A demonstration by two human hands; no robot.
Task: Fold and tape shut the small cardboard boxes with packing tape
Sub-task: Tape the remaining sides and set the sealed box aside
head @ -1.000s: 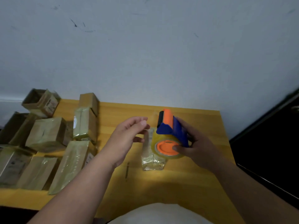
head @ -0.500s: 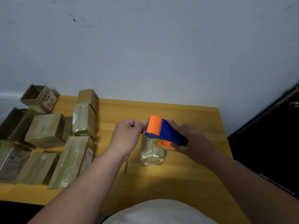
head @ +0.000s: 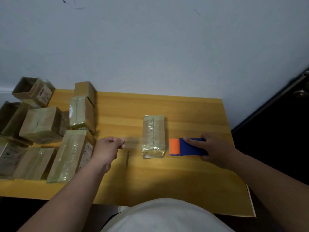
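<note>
Single head-worn view, wide-angle. The camera sits above the near edge of the yellow wooden counter (head: 192, 178) and faces forward and steeply down, toward the pale wall (head: 150, 47) at the far side. Both forearms enter from the bottom corners; the wearer's white shirt (head: 167, 216) fills the bottom centre, so the lens is close over the body. Framing takes in the whole counter width, the stacked cardboard boxes (head: 41, 124) at far left and a dark door (head: 275, 131) at right. Lens distortion bows the edges. No second view shares the scene.
</note>
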